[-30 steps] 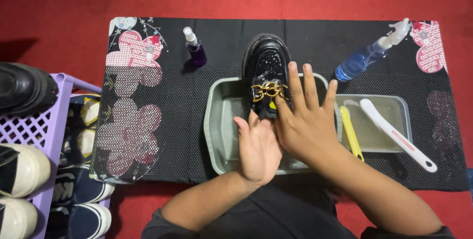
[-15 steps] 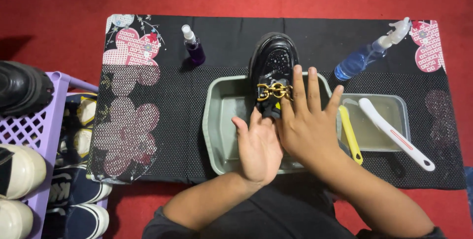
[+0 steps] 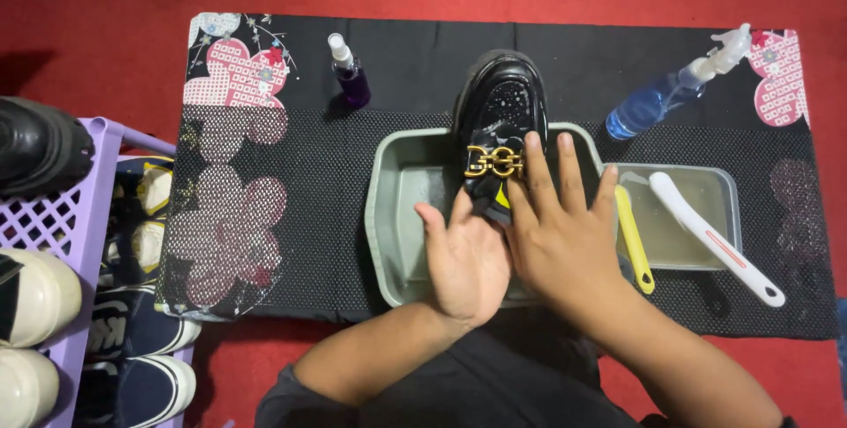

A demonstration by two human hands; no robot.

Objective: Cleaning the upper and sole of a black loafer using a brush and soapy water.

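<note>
Both hands press on a glossy black shoe [image 3: 501,110] standing in the grey basin [image 3: 397,216] — the left hand [image 3: 468,256] flat, fingers extended against its side, the right hand [image 3: 560,234] spread open over its heel end, beside the gold chain buckle [image 3: 494,161].
</note>
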